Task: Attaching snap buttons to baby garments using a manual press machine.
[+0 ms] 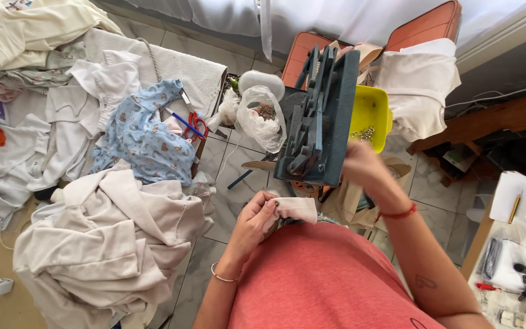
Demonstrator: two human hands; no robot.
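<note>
On tiled floor [226, 201]: garment heaps; left hand [254, 222] grip pinching cream cloth [296, 209]; right hand [363, 167] blurred, grip unclear.

The right hand [360, 166] is smeared by motion blur, so its fingers and whatever they may grip cannot be told. The lower part of the dark press tool [319, 116] is hidden behind that blur. The small metal pieces in the yellow tub [377, 103] are too tiny to identify. The left hand [255, 220] covers one end of the beige cloth piece [298, 209]. The heap of pale garments [105, 244] runs off the bottom edge, and the worktop [488, 244] at right is cut by the frame.
</note>
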